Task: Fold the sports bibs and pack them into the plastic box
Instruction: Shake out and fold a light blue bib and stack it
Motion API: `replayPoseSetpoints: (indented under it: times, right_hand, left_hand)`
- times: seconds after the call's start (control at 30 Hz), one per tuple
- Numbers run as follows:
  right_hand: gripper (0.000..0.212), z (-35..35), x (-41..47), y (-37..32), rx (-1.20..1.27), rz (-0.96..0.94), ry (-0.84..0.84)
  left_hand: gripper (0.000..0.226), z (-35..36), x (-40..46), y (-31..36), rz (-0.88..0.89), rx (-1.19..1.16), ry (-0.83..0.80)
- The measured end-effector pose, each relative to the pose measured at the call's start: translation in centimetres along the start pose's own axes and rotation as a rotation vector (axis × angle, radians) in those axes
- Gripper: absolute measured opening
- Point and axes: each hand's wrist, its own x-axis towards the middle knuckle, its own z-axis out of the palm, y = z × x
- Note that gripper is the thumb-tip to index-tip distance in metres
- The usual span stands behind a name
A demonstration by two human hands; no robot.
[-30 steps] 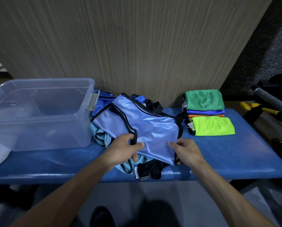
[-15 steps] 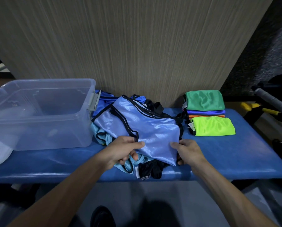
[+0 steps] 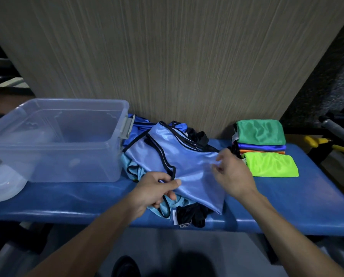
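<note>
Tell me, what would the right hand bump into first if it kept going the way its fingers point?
Probably the blue bib. The right hand points left across it, fingers just above; depth is unclear.

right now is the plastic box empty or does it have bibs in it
Empty. Through the clear plastic box only its bare bottom shows; the folded bibs sit stacked on the bench.

Desk [image 3: 287,200] layout around the heap of bibs [image 3: 167,156]

The heap lies mid-desk against the wall panel [image 3: 177,56]; the plastic box [image 3: 57,140] stands just left of it (touching its edge), the folded stack [image 3: 261,140] lies to its right, and both hands rest at the heap's front.
</note>
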Motion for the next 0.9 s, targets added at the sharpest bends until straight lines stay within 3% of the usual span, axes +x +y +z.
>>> replayPoseSetpoints:
  times: [0.07, 0.13, 0.27, 0.47, 0.9]
  right_hand:
    - [0.020, 0.0, 3.8, -3.3, -0.029, -0.284, -0.051]
    - [0.036, 0.5, 7.6, -7.3, -0.070, -0.515, -0.155]
    - [0.062, 2.2, 12.3, -13.6, -0.393, -0.768, -0.340]
    - [0.031, 2.3, 14.2, -15.1, -0.476, -0.794, -0.410]
    - [0.020, 0.7, 16.3, -15.9, -0.464, -0.744, -0.293]
  left_hand:
    - [0.026, 0.1, 0.0, -0.2, 0.022, 0.020, 0.029]
    - [0.026, 0.2, 0.0, -0.5, 0.052, 0.037, 0.045]
    - [0.026, 0.3, 0.0, -0.9, 0.075, 0.044, 0.056]
    - [0.019, -0.3, 0.2, -1.5, 0.088, 0.008, -0.005]
    - [0.020, -0.2, -0.3, -0.9, 0.106, 0.048, 0.013]
